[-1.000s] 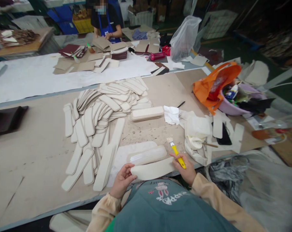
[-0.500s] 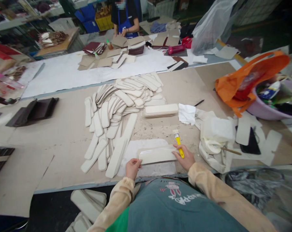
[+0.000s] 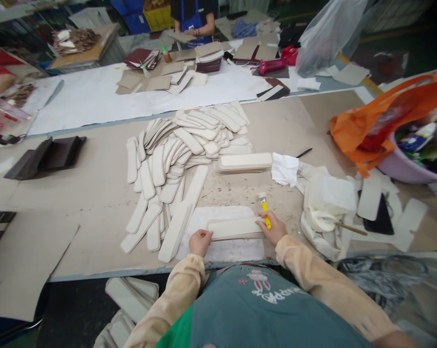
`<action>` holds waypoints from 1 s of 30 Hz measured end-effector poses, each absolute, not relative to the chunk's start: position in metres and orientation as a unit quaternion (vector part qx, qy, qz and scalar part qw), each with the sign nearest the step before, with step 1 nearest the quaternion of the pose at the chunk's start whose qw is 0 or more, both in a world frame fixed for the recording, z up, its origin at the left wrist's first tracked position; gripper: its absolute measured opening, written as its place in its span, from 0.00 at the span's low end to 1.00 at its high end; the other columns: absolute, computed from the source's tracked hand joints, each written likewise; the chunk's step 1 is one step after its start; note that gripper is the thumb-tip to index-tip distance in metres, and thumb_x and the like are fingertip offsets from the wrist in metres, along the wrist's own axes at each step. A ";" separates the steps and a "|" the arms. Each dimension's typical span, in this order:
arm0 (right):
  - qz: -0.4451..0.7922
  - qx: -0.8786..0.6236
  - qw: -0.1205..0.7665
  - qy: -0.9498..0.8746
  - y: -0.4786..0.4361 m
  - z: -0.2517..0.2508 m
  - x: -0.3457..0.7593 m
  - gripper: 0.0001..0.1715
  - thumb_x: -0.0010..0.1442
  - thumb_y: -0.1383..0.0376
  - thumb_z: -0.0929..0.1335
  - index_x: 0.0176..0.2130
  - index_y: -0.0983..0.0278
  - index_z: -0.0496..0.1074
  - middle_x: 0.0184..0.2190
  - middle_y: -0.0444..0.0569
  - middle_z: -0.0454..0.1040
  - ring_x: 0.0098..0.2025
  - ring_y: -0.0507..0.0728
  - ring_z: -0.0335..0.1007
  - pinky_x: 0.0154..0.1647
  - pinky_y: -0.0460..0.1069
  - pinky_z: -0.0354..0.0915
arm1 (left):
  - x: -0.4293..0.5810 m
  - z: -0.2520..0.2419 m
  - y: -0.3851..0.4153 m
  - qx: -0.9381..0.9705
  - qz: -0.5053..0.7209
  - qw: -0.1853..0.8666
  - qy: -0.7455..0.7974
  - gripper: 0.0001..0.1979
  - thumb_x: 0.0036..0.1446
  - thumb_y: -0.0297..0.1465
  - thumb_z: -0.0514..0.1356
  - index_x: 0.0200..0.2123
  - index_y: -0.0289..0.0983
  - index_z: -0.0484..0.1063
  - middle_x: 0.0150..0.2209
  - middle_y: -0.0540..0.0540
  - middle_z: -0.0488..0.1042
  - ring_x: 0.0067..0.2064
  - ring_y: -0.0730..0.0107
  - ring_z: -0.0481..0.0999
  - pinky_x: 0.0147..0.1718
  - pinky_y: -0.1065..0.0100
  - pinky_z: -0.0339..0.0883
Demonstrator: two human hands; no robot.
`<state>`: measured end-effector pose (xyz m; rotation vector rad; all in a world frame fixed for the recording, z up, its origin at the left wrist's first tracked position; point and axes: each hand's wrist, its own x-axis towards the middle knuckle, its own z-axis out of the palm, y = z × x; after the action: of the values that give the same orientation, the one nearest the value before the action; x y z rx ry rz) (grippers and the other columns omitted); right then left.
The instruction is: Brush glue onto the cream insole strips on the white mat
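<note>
A long cream strip with rounded ends [image 3: 236,228] lies on a white sheet [image 3: 221,232] at the near edge of the brown table [image 3: 95,193]. My left hand [image 3: 200,241] pinches its left end. My right hand [image 3: 274,228] rests on its right end with fingers curled round a yellow-handled brush [image 3: 264,212], bristles pointing away from me. To the left lies a big heap of the same cream strips [image 3: 171,159], and a neat stack of them [image 3: 244,162] sits just beyond.
A white cloth and glue-smeared wrapping with a stick [image 3: 323,208] lie right of my hands. An orange bag [image 3: 373,121] and purple basin [image 3: 410,164] stand at far right. Dark folded pieces [image 3: 44,157] lie left. Another person [image 3: 192,19] works at the far table.
The strip has come down from in front of my body onto the white sheet, both hands going with it. The camera view has shifted, showing more of the left side.
</note>
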<state>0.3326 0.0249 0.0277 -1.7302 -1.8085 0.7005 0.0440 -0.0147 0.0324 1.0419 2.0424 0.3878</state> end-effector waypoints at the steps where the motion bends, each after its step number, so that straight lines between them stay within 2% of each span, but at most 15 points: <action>1: 0.259 -0.644 0.267 -0.669 0.025 0.026 0.333 0.09 0.56 0.58 0.63 0.36 0.60 0.61 0.43 0.49 0.74 0.41 0.60 0.72 0.41 0.56 0.67 | 0.044 0.032 -0.014 0.414 0.149 0.395 0.807 0.13 0.50 0.41 0.56 0.26 0.36 0.71 0.19 0.49 0.73 0.26 0.70 0.73 0.29 0.70 0.60; 7: 0.259 -0.654 0.259 -0.662 0.026 0.017 0.333 0.09 0.56 0.59 0.63 0.36 0.60 0.62 0.43 0.49 0.74 0.41 0.60 0.71 0.42 0.57 0.67 | 0.041 0.029 -0.013 0.428 0.130 0.391 0.805 0.14 0.50 0.41 0.56 0.24 0.37 0.70 0.20 0.49 0.73 0.28 0.69 0.73 0.29 0.70 0.60; 12: 0.185 -0.626 0.282 -0.703 0.024 0.020 0.336 0.04 0.56 0.63 0.63 0.34 0.61 0.64 0.44 0.52 0.73 0.46 0.61 0.67 0.47 0.59 0.64 | 0.041 0.034 -0.013 0.435 0.117 0.390 0.803 0.13 0.50 0.42 0.55 0.24 0.38 0.69 0.20 0.50 0.73 0.27 0.70 0.73 0.30 0.70 0.59; 14: 0.177 -0.581 0.294 -0.738 0.019 0.026 0.332 0.03 0.58 0.65 0.62 0.34 0.61 0.65 0.46 0.52 0.71 0.50 0.60 0.65 0.51 0.58 0.63 | 0.042 0.037 -0.013 0.441 0.112 0.392 0.800 0.14 0.50 0.43 0.55 0.24 0.38 0.68 0.20 0.50 0.73 0.27 0.69 0.72 0.31 0.69 0.58; 17: 0.207 -0.467 0.304 -0.804 0.008 0.030 0.315 0.07 0.59 0.69 0.59 0.36 0.62 0.66 0.48 0.52 0.70 0.56 0.56 0.60 0.55 0.55 0.61 | 0.041 0.039 -0.011 0.449 0.103 0.401 0.792 0.15 0.50 0.45 0.54 0.24 0.38 0.67 0.21 0.50 0.74 0.28 0.67 0.72 0.31 0.68 0.58; 21: 0.246 -0.364 0.269 -0.857 -0.002 0.021 0.289 0.09 0.60 0.69 0.58 0.36 0.63 0.67 0.48 0.53 0.69 0.57 0.53 0.58 0.58 0.53 0.59 | 0.038 0.036 -0.007 0.463 0.081 0.406 0.784 0.17 0.50 0.46 0.53 0.24 0.39 0.66 0.22 0.50 0.74 0.29 0.65 0.72 0.31 0.68 0.58; 25: 0.234 -0.387 0.231 -0.861 -0.006 0.007 0.291 0.10 0.62 0.67 0.59 0.37 0.63 0.68 0.51 0.53 0.68 0.57 0.54 0.58 0.58 0.55 0.57 | 0.036 0.032 -0.006 0.476 0.052 0.401 0.781 0.18 0.50 0.48 0.52 0.24 0.39 0.66 0.23 0.50 0.74 0.28 0.65 0.72 0.30 0.67 0.57; 30: 0.214 -0.461 0.238 -0.827 -0.006 0.003 0.330 0.08 0.61 0.66 0.60 0.38 0.63 0.67 0.52 0.53 0.67 0.58 0.56 0.57 0.59 0.57 0.56 | 0.037 0.032 -0.007 0.487 0.042 0.392 0.779 0.19 0.50 0.49 0.51 0.24 0.39 0.66 0.23 0.50 0.73 0.29 0.64 0.72 0.30 0.67 0.57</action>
<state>0.3300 -0.0062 0.0029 -1.2643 -2.2675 0.5877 0.0366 -0.0071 0.0319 1.2361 1.9789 0.1065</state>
